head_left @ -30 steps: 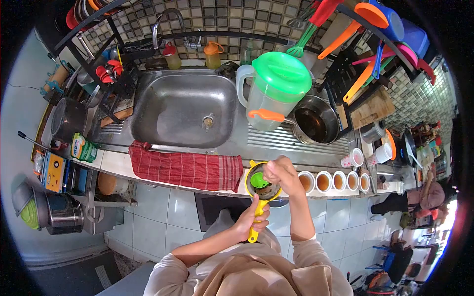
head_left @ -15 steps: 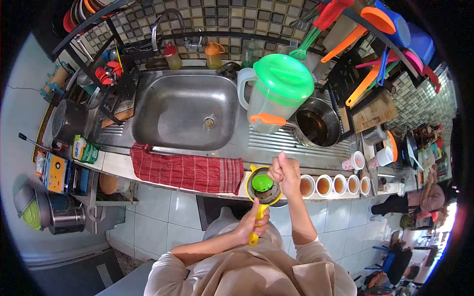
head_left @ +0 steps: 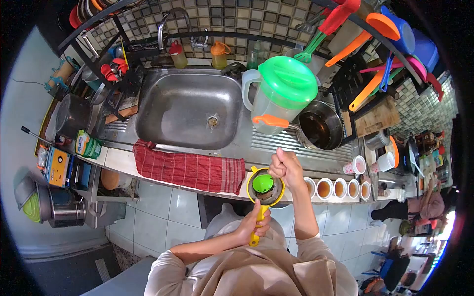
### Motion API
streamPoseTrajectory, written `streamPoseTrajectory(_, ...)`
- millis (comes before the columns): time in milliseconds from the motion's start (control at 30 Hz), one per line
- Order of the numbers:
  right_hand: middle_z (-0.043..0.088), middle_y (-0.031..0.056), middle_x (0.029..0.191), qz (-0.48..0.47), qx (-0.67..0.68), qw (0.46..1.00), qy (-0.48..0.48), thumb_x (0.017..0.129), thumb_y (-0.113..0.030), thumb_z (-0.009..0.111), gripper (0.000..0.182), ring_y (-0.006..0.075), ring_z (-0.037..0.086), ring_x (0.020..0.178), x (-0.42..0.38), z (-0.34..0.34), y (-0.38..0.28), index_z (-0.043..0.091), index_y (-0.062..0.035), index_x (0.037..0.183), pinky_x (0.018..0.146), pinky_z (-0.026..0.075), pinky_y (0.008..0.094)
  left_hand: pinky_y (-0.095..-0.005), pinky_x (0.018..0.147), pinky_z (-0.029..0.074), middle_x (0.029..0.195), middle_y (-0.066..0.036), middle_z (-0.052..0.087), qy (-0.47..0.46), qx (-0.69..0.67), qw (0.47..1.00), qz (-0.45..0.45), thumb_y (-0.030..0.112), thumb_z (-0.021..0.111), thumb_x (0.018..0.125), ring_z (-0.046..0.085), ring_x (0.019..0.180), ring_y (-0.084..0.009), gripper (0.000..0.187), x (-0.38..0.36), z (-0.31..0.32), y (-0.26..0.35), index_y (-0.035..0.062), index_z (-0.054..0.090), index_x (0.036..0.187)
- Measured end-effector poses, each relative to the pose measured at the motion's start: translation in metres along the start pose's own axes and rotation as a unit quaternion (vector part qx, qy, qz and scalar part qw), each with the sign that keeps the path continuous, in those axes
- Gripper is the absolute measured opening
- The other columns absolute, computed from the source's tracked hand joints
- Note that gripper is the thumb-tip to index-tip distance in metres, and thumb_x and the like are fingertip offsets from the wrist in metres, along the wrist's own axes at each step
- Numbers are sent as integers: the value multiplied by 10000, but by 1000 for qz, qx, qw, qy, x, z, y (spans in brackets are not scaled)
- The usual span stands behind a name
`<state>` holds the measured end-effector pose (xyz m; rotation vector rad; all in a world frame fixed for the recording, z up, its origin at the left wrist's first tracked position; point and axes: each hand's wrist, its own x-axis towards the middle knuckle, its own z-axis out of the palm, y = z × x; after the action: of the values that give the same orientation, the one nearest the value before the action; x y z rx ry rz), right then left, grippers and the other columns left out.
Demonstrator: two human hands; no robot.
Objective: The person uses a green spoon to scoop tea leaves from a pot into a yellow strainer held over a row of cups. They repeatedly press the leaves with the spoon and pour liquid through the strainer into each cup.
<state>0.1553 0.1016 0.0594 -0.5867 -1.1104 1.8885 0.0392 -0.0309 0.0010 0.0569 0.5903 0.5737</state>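
My left hand (head_left: 254, 226) is closed round the handle of a yellow-rimmed strainer (head_left: 255, 240), near my body at the counter's front edge. Inside the strainer's bowl rests a small green scoop (head_left: 262, 183), with dark residue around it. Just right of the scoop, my right hand (head_left: 288, 170) is closed in a fist round its handle, which the fingers mostly hide. Several cups of brown liquid (head_left: 324, 188) stand in a row to the right; my right wrist partly covers the nearest one.
A sink (head_left: 190, 111) lies at the back left, with a red cloth (head_left: 190, 169) along its front edge. Behind my hands stand a green-lidded pitcher (head_left: 289, 81) and a pot of dark liquid (head_left: 318, 123). Two patterned cups (head_left: 355, 166) lie tipped at the right.
The whole view has shifted slightly. My right wrist now covers more of the nearest cup. Both hands keep their holds, and the scoop stays inside the strainer.
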Motion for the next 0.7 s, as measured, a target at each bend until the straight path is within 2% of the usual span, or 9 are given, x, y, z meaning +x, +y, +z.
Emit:
streamPoseTrajectory(267, 164, -44, 444, -26, -30, 998, 40, 909, -312, 330, 480, 59, 132, 362, -3, 12, 7, 205, -117, 489, 369, 118, 234, -190, 365, 173, 534, 56, 229, 11, 0, 1000, 18, 637, 240, 797, 197, 395, -52, 503, 1, 4, -2, 146, 334, 741)
streamPoseTrajectory(367, 189, -48, 455, -47, -34, 997, 56, 904, -337, 350, 478, 61, 160, 384, -8, 11, 7, 245, -103, 501, 386, 137, 228, -189, 353, 164, 540, 52, 229, 8, -16, 999, 27, 629, 273, 796, 187, 388, -46, 501, 2, 2, -4, 136, 347, 749)
streamPoseTrajectory(533, 152, -46, 452, -112, -29, 984, 133, 906, -321, 337, 483, 64, 132, 361, -17, 16, 8, 218, -108, 489, 362, 112, 234, -190, 353, 160, 539, 51, 229, 25, -9, 999, 22, 628, 264, 799, 187, 390, -46, 506, 0, 6, -3, 132, 346, 742)
streamPoseTrajectory(700, 172, -43, 449, -180, -42, 960, 209, 912, -292, 325, 467, 57, 133, 360, -25, 23, 17, 234, -101, 496, 355, 112, 228, -190, 352, 159, 534, 51, 223, 21, -9, 1000, 19, 627, 259, 801, 189, 391, -45, 507, 2, 3, -4, 131, 346, 740)
